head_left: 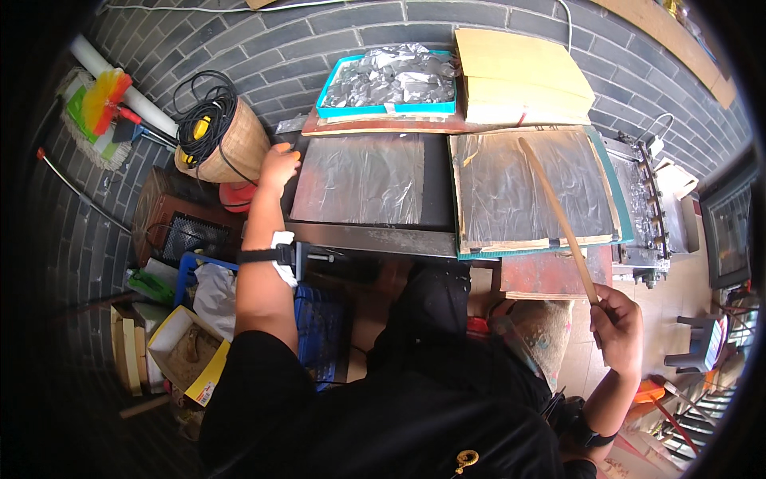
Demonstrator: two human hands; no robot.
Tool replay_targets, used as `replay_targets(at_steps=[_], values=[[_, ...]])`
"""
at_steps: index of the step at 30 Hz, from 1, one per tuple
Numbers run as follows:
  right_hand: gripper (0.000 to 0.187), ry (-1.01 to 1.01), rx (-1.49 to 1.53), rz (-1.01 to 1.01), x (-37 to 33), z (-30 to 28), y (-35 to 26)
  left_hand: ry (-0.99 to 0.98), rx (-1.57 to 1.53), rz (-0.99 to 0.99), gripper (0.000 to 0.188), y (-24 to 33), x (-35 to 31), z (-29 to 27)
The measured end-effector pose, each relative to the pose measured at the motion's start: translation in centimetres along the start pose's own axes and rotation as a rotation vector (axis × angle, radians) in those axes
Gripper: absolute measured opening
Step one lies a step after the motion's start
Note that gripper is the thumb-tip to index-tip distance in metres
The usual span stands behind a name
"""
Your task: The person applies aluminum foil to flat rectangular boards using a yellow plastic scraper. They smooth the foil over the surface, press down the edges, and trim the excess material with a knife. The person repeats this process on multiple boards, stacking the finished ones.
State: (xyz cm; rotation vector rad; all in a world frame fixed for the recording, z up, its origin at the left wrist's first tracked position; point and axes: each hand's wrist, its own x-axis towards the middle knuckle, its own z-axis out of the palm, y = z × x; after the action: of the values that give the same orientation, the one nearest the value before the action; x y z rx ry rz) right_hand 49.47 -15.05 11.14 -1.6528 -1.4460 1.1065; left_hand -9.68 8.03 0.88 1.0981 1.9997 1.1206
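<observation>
My right hand (618, 329) is wrapped round the lower end of a long flat wooden stick (558, 211). The stick slants up and left, its far tip over a thin, wrinkled silvery sheet (519, 191). That sheet lies on brown-edged paper on a green mat (613, 188). My left hand (279, 166) is at the left end of the dark work surface (436, 180), beside another crinkled foil-like sheet (359, 177). Its fingers are loosely bent and apart, with orange coverings on some tips, and nothing shows in them.
Behind the sheets stand a turquoise tray (387, 109) of crumpled foil and a stack of yellowish paper (523, 80). At left is a woven basket (231, 148) with coiled black cable (206, 120). A metal machine (634, 203) stands right; a yellow box (187, 351) sits low left.
</observation>
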Motion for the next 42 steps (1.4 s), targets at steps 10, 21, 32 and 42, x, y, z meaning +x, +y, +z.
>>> replay_targets(at_steps=[10,21,32,42], values=[[0.032,0.083,0.096,-0.019,-1.3,-2.2,1.9,-0.503,-0.329,-0.138,0.019,0.3,-7.8,3.9],[0.008,0.555,-0.067,-0.093,0.0,-12.6,3.9,0.105,-0.289,0.448,0.023,-4.4,-10.9,5.7],[0.018,0.85,-1.122,0.478,3.1,-27.2,11.2,0.153,-0.217,0.432,0.024,-6.0,-7.8,5.6],[0.014,0.849,-0.995,0.423,1.7,-24.6,11.5,0.165,-0.178,0.444,0.023,-5.0,-8.5,5.5]])
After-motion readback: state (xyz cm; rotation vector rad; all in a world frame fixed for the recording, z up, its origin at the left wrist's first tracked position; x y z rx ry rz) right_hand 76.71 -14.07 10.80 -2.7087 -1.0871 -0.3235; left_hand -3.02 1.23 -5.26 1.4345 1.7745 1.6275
